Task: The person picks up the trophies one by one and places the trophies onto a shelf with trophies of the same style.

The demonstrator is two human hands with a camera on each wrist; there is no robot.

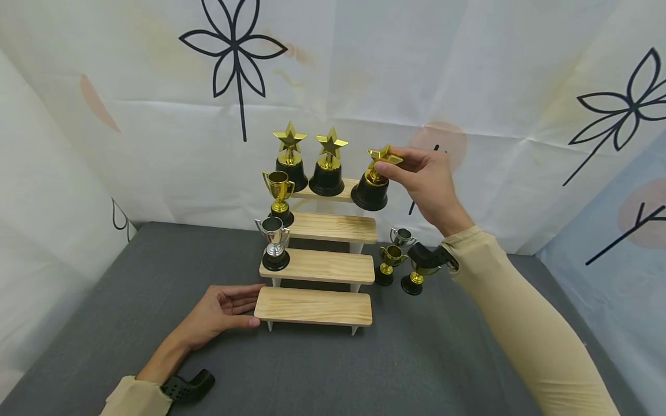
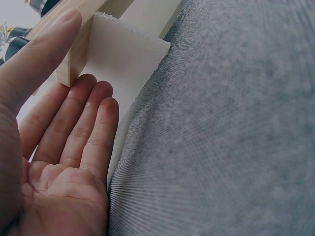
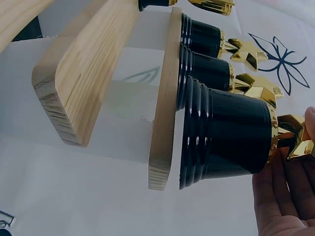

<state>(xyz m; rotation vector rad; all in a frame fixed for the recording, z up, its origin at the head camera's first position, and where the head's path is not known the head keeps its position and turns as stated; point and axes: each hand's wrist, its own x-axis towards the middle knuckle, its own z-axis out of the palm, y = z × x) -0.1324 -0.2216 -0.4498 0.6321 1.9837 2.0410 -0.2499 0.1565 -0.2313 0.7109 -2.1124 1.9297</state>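
My right hand (image 1: pixel 430 180) pinches a gold star trophy (image 1: pixel 370 193) by its star, at the right end of the top step of a wooden four-step display stand (image 1: pixel 333 227). In the right wrist view the trophy's black base (image 3: pixel 231 135) is beside the top board, a thin gap seeming to part them. Two more star trophies (image 1: pixel 326 179) stand to its left. Fingers straight, my left hand (image 1: pixel 221 315) rests at the left end of the lowest step (image 1: pixel 313 306). In the left wrist view its fingertips (image 2: pixel 107 105) lie by the white support (image 2: pixel 123 54).
A gold cup trophy (image 1: pixel 280 193) stands on the second step from the top, left end. Below it is a silver cup trophy (image 1: pixel 274 242). Right of the stand, several small cups, including a gold one (image 1: pixel 385 268), sit on the grey tabletop (image 1: pixel 442 358). A patterned cloth (image 1: pixel 364 69) hangs behind.
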